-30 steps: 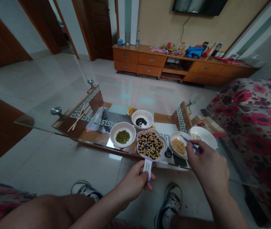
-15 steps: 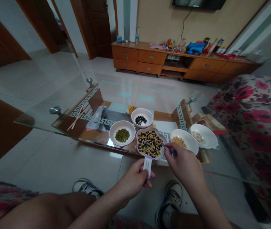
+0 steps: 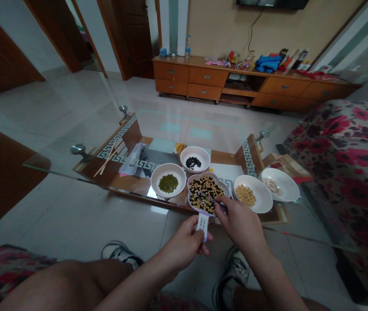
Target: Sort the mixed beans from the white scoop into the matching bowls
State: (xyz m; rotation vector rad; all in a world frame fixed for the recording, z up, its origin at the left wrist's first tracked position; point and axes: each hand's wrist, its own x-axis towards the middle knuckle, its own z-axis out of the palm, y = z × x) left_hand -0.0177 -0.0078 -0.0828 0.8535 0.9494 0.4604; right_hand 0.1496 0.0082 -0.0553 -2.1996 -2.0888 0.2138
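Note:
My left hand (image 3: 190,242) is closed round the white handle of a flower-shaped dish (image 3: 202,213), which holds mixed black and yellow beans. Between the fingers of my right hand (image 3: 240,220) is a thin dark blue tool (image 3: 219,204), its tip among those beans. A bowl of green beans (image 3: 168,183) is left of the dish. Behind it is a bowl with black beans (image 3: 193,163). To the right are a bowl with yellow beans (image 3: 245,195) and a bowl with pale pieces (image 3: 272,186). The tool's exact shape is too small to tell.
The glass table (image 3: 83,172) has metal knobs (image 3: 78,149) at its corners. Chopsticks (image 3: 108,160) and a plastic bag (image 3: 131,160) are at the left, a brown paper bag (image 3: 284,166) at the right. A flowered sofa (image 3: 348,172) stands beyond the right end.
My right hand has moved left with the blue tool, whose tip is now nearer the middle of the dish. More of the yellow beans' bowl shows. The whole view has shifted slightly.

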